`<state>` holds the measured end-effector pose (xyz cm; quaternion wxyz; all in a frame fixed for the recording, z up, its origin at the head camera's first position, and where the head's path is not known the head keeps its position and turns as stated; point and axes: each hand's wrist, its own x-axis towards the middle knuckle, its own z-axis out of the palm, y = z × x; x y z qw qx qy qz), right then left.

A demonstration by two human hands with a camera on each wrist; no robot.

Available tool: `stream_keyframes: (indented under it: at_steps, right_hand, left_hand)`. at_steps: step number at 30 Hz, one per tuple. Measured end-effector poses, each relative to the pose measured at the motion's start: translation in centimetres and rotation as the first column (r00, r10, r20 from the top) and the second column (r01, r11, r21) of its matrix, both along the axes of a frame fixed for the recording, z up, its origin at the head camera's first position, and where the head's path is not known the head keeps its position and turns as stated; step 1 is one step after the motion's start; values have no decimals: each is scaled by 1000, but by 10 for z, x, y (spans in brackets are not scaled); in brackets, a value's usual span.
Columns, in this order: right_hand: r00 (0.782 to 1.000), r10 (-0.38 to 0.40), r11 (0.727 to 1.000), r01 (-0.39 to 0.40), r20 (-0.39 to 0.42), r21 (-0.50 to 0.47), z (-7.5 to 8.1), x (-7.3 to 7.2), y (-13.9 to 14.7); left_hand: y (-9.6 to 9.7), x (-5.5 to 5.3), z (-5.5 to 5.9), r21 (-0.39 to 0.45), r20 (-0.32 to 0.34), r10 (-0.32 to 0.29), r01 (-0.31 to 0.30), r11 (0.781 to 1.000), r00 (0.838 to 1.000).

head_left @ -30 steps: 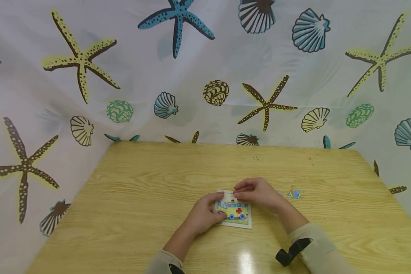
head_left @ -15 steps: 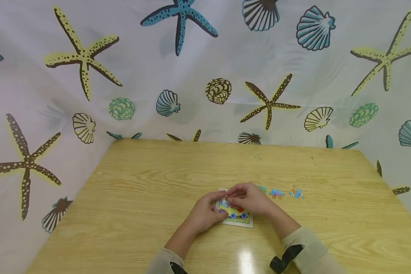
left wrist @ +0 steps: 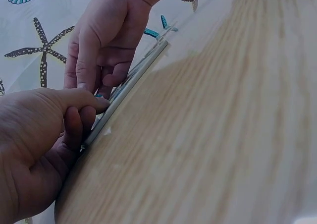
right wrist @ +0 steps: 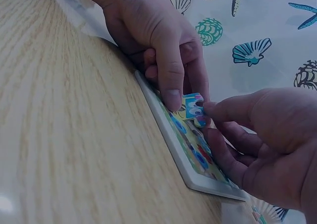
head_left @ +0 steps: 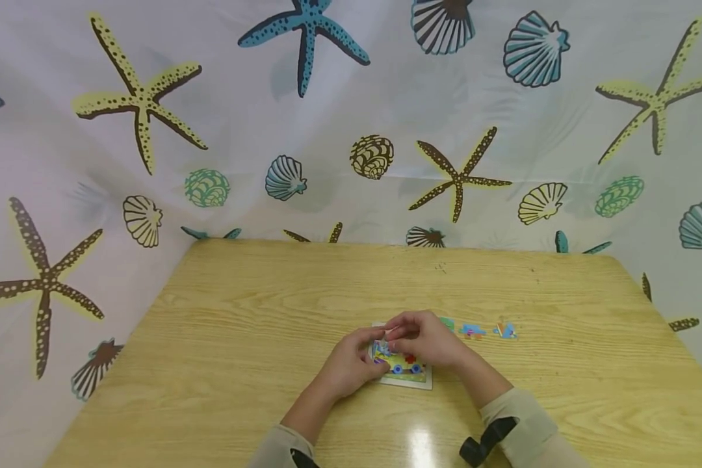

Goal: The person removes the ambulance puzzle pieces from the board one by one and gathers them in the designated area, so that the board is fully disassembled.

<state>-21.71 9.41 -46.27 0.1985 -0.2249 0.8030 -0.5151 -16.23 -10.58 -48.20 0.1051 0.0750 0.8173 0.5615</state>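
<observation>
A small jigsaw puzzle (head_left: pixel 412 383) with a yellow ambulance picture lies in a pale frame on the table. My left hand (head_left: pixel 348 367) grips its left side, the thumb over the picture and the index finger at the far edge. Over the upper left of the picture, my right hand (head_left: pixel 429 339) pinches a puzzle piece (right wrist: pixel 194 107) with its thumb and index finger. This piece, blue and yellow with cartoon eyes, stands tilted up from the picture in the right wrist view, close beside the left thumb. The fingers of both hands nearly meet there.
To the right of the puzzle lie three loose pieces: a green one (head_left: pixel 447 322) partly behind the right hand, a blue one (head_left: pixel 472 331) and a blue and orange one (head_left: pixel 506 331). A curtain (head_left: pixel 327 130) with shells and starfish surrounds the wooden table (head_left: pixel 257 312).
My right hand has moved left from the puzzle's upper right to its upper left, baring the loose pieces behind it. The left hand stays on the puzzle. Little differs over the last half second.
</observation>
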Motion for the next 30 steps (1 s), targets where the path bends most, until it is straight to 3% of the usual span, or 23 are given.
stream_keyframes:
  at_steps: [6, 11, 23, 30]
  right_hand:
    - [1000, 22, 1000, -22, 10, -18, -1, 1, 2]
    - [1000, -9, 1000, 9, 2, -28, -3, 2, 2]
    - [984, -77, 986, 98, 159, -132, 4, 3, 5]
    - [980, -116, 979, 141, 163, -148, 0, 3, 19]
  left_hand:
    - [0, 1, 0, 14, 5, 1, -1, 1000, 1000]
    - [0, 1, -1, 9, 4, -1, 1, 1000, 1000]
    - [2, -1, 0, 20, -1, -5, 5, 1000, 1000]
    - [1, 0, 1, 26, 2, -4, 4, 1000, 1000]
